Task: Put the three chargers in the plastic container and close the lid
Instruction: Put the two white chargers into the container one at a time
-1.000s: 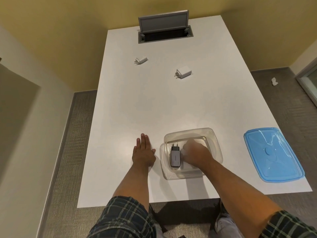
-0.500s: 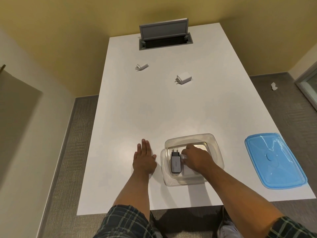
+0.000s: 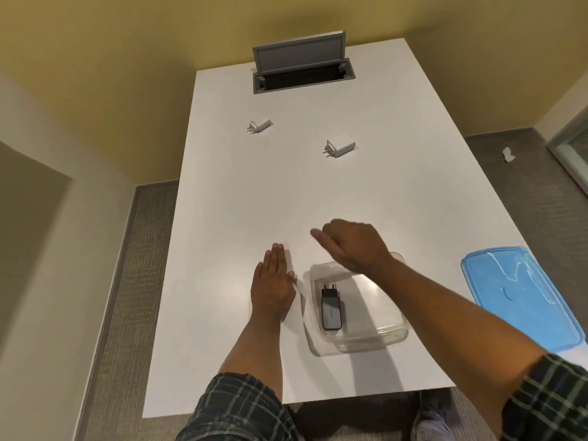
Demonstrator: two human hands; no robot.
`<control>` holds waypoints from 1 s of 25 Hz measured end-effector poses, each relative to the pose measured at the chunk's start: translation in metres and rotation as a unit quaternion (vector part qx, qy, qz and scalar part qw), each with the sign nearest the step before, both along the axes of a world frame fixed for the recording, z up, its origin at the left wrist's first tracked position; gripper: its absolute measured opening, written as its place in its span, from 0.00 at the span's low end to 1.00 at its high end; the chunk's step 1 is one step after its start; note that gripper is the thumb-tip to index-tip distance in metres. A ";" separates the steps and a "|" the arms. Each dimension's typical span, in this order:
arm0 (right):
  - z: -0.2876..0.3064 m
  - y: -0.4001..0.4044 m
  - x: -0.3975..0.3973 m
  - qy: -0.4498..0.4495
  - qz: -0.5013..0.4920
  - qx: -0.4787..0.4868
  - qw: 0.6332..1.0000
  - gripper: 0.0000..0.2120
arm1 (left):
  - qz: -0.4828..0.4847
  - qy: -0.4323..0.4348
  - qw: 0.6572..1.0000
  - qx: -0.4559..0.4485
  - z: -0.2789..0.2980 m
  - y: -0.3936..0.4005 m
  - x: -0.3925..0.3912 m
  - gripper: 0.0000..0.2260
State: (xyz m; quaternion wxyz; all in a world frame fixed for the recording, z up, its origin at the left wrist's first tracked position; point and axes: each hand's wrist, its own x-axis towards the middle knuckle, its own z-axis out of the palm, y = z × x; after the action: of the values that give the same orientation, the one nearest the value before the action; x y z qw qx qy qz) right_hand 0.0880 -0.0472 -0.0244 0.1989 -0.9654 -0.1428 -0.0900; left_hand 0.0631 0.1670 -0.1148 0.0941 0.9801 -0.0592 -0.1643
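Observation:
A clear plastic container (image 3: 391, 337) stands near the table's front edge. A dark grey charger (image 3: 331, 308) lies inside it, prongs pointing away from me. Two white chargers lie farther back: a small one (image 3: 261, 125) at the left and a larger one (image 3: 341, 147) to its right. The blue lid (image 3: 515, 291) rests on the table at the right. My left hand (image 3: 273, 283) lies flat on the table just left of the container. My right hand (image 3: 353, 243) hovers above the container's far rim, fingers loosely curled, holding nothing.
A grey cable box (image 3: 302, 70) with its flap raised sits in the white table (image 3: 241, 198) at the far end. Carpet floor borders the table on both sides. A small white scrap (image 3: 508, 154) lies on the floor at the right.
My right hand has let go of the dark charger, lifted out of the container and moved forward over its far rim. The left hand has stayed flat.

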 end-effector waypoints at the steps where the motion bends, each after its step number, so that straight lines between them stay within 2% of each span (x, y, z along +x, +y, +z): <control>1: 0.002 -0.005 0.015 0.039 -0.015 -0.011 0.999 0.25 | -0.002 0.014 1.000 -0.009 0.001 -0.002 0.009 0.29; 5: -0.004 -0.034 0.075 0.183 -0.069 -0.079 0.977 0.24 | -0.016 0.059 0.998 -0.020 -0.004 -0.012 0.039 0.29; 10: -0.028 -0.047 0.121 0.260 -0.113 -0.111 0.952 0.25 | -0.009 0.063 0.998 -0.031 -0.022 -0.023 0.071 0.31; 14: -0.042 -0.044 0.148 0.255 -0.124 -0.136 0.949 0.26 | -0.008 0.025 0.999 -0.020 -0.036 -0.027 0.095 0.32; 19: -0.049 -0.047 0.197 0.228 -0.136 -0.160 0.951 0.32 | 0.005 -0.043 0.999 -0.029 -0.051 -0.037 0.127 0.30; 25: -0.064 -0.061 0.258 0.198 -0.142 -0.139 0.960 0.36 | 0.055 -0.136 0.989 -0.021 -0.061 -0.054 0.156 0.28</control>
State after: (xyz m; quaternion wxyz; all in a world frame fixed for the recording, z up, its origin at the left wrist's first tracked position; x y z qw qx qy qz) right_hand 0.3459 -0.1084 -0.0881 0.0718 -0.9924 0.0265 0.0963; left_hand 0.2191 0.1134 -0.1754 0.1144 0.9929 -0.0212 -0.0233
